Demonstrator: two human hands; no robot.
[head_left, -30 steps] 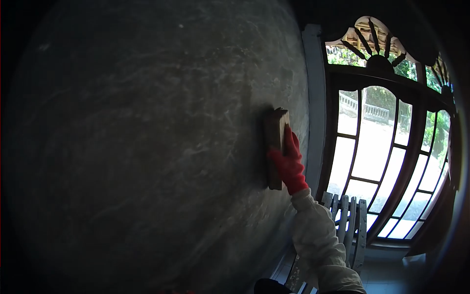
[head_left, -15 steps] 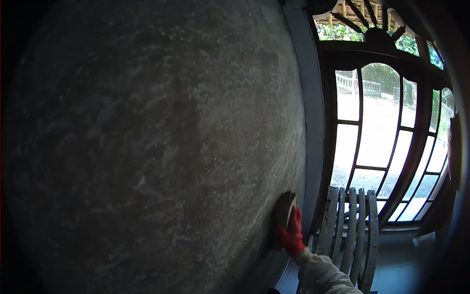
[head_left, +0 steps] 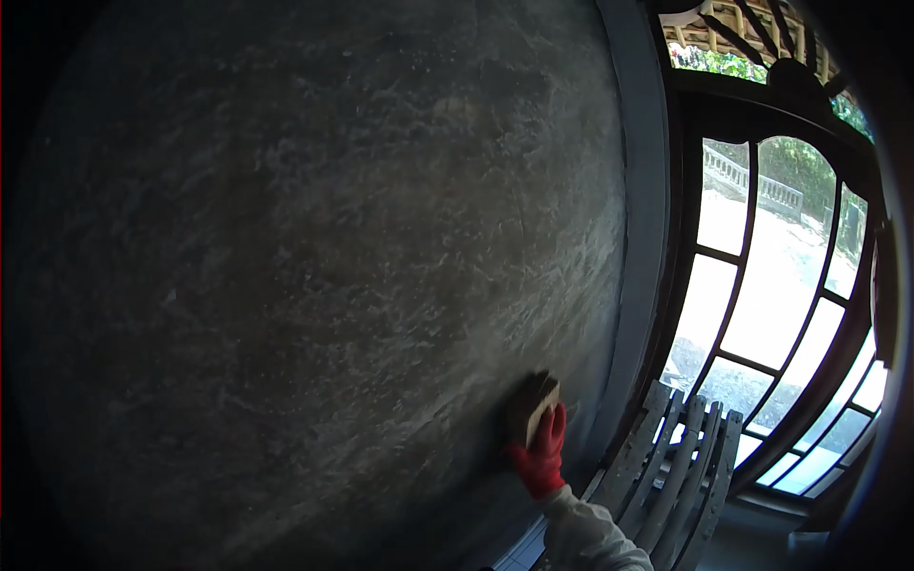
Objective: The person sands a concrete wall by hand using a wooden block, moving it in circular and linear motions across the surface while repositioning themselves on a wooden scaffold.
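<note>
My right hand (head_left: 540, 459), in a red glove below a pale sleeve, is closed around a wooden block (head_left: 530, 410). The block's far side lies against the grey, streaky wall (head_left: 381, 247), low down and close to the corner. A dark, soft-edged band borders it on the left, and the face turned to the wall is hidden. My left hand is out of view.
A pale vertical trim (head_left: 643, 190) edges the wall on the right. Beyond it stands a dark-framed window (head_left: 747, 238) with bright daylight outside. Below that is a weathered slatted wooden bench (head_left: 681, 476), near my right forearm.
My right hand has moved left along the wall with the wooden block, further from the corner. The camera view has tilted, and the window and bench sit further right.
</note>
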